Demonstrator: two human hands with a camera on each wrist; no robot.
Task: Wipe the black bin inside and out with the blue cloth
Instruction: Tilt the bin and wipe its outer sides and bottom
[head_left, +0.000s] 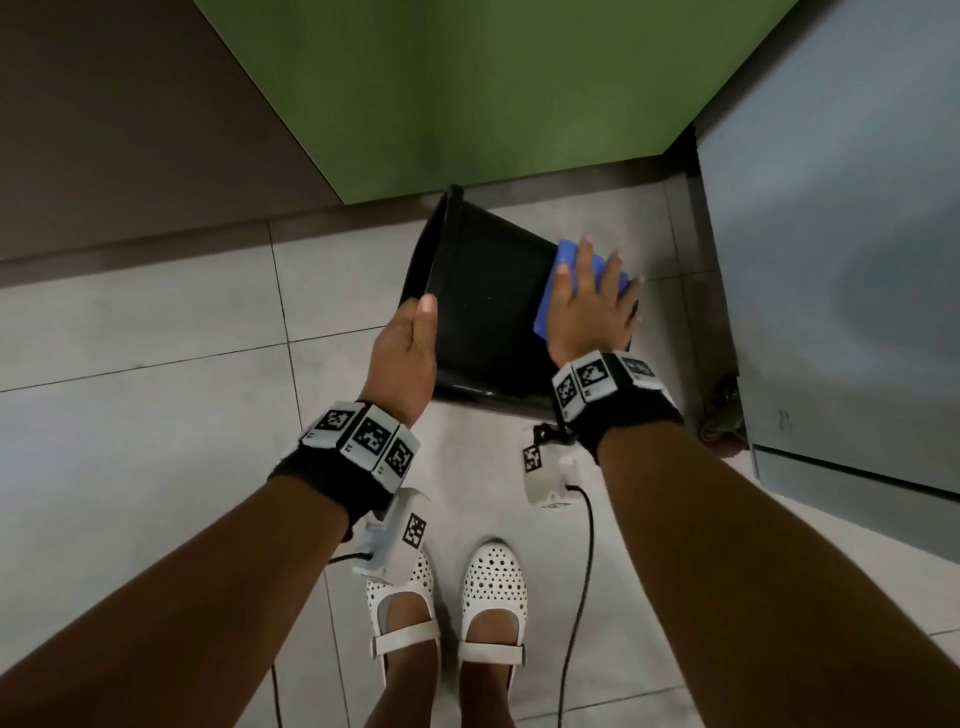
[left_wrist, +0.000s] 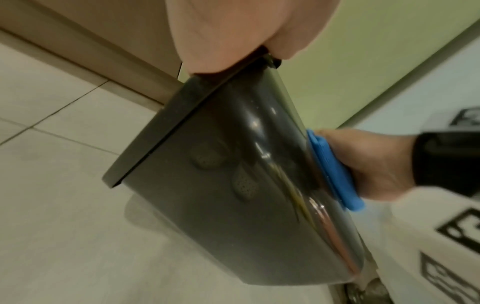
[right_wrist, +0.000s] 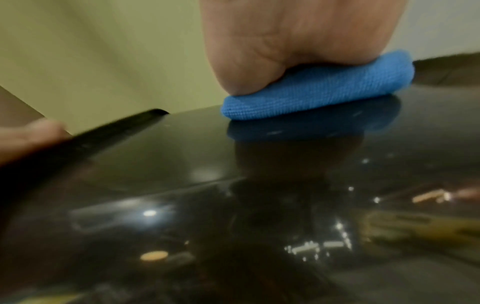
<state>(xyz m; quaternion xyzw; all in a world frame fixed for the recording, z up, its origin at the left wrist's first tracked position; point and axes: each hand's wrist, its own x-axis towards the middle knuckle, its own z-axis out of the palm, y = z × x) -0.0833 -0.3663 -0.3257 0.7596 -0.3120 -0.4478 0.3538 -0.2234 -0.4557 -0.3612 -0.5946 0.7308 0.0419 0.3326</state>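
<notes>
Your forearms fill the lower part of the head view, and below them your white shoes stand on the grey tiled floor. Your left hand grips the rim of the black bin, thumb on top of the edge and the other fingers hidden beneath it. You hold the bin tipped on its side above the floor, mouth turned to your left, base to your right. Your right hand presses the folded blue cloth flat on the bin's outer wall close to the base, fingers straight and spread.

To the bin's left the tiles lie open. Behind it runs a dark skirting strip under a green wall. On your right a pale grey cabinet stands near, with a small caster wheel at its foot just past your right wrist, so room is tight there.

Only the left wrist view shows the bin's lower side, with two oval textured patches, and the cloth as a thin folded edge sandwiched between palm and wall. Up close in the right wrist view, the cloth bulges under your palm, mirrored in the glossy plastic; your fingertips are out of sight.
</notes>
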